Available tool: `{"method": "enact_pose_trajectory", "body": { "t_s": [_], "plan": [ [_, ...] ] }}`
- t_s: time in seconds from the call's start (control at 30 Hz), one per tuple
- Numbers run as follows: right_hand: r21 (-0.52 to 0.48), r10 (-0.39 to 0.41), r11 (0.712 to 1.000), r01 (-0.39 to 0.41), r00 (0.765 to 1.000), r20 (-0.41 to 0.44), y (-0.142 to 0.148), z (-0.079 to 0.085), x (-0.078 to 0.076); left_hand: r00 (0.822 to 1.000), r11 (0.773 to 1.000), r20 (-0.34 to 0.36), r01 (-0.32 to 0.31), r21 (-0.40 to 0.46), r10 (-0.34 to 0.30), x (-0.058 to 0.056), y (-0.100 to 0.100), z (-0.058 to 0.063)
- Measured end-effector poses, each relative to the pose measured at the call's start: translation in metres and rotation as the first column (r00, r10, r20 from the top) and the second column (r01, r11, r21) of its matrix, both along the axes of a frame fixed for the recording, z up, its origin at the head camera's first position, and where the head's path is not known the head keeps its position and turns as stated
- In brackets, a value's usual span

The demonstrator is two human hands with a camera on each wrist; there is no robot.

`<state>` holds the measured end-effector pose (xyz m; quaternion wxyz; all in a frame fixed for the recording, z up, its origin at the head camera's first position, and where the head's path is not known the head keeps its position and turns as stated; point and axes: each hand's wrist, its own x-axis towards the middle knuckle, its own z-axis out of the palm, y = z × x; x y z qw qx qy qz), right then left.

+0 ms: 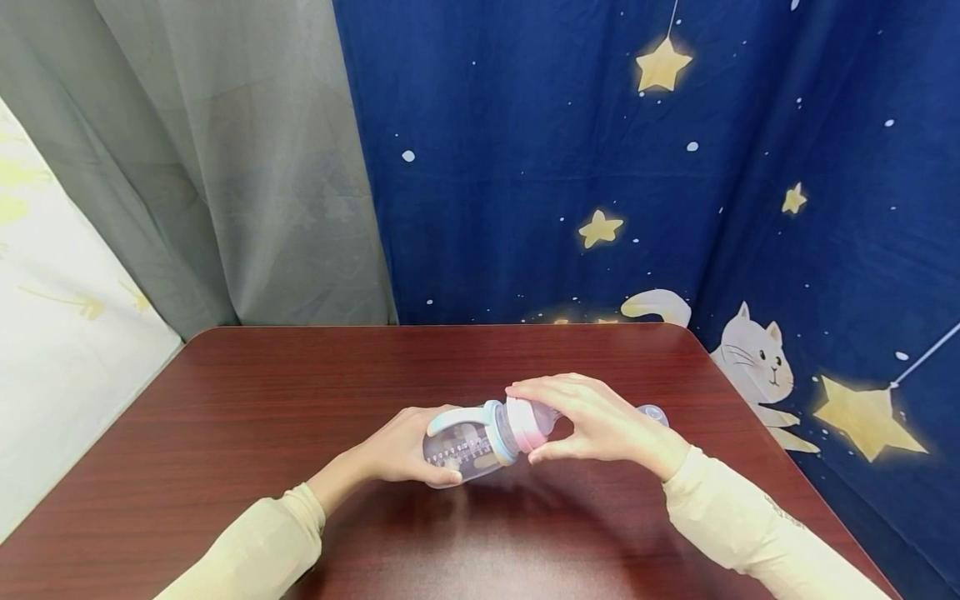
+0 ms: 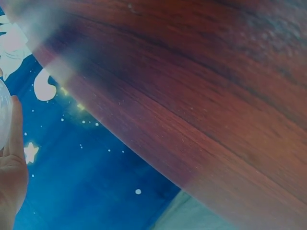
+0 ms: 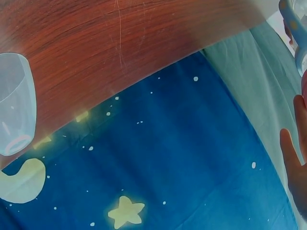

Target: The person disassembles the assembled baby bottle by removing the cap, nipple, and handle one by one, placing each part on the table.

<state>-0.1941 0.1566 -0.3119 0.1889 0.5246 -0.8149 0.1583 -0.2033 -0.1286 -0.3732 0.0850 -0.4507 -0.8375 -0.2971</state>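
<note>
A clear baby bottle [image 1: 467,454] lies tilted sideways above the table, its teat end pointing right. It has a pale blue handle ring [image 1: 497,432], a pink screw collar [image 1: 523,423] and a clear teat [image 1: 546,417] partly behind my fingers. My left hand [image 1: 405,446] holds the body near the base, thumb along the near side. Fingers and thumb of my right hand [image 1: 600,421] grip the pink collar from above and below. A translucent cap [image 3: 18,105] stands on the table beyond my right wrist, mostly hidden in the head view.
The dark red wooden table [image 1: 300,392] has rounded far corners. Behind it hang a grey curtain [image 1: 277,167] and a blue curtain [image 1: 525,167] with stars and a white cat. A pale patterned cloth [image 1: 60,333] hangs along the left edge.
</note>
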Motion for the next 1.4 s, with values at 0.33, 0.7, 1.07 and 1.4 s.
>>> {"method": "enact_pose_trajectory", "body": {
  "t_s": [0.33, 0.7, 1.07, 1.4],
  "plan": [
    [-0.006, -0.014, 1.000, 0.014, 1.000, 0.009, 0.003, 0.005, -0.001, 1.000, 1.000, -0.004, 0.009, -0.009, -0.009, -0.001, 0.001, -0.003],
    [-0.017, -0.033, 0.999, 0.033, 0.999, 0.002, 0.008, 0.011, -0.002, 1.000, 1.000, 0.008, -0.010, -0.013, 0.010, 0.000, 0.001, -0.003],
    [-0.029, -0.052, 0.998, 0.052, 0.999, -0.008, 0.011, 0.020, 0.000, 1.000, 1.000, 0.000, -0.014, -0.009, 0.014, 0.000, 0.000, -0.005],
    [-0.043, -0.061, 0.997, 0.060, 0.998, -0.027, 0.014, 0.027, -0.001, 1.000, 1.000, -0.009, -0.005, -0.009, 0.005, -0.001, 0.001, -0.006]
  ]
}}
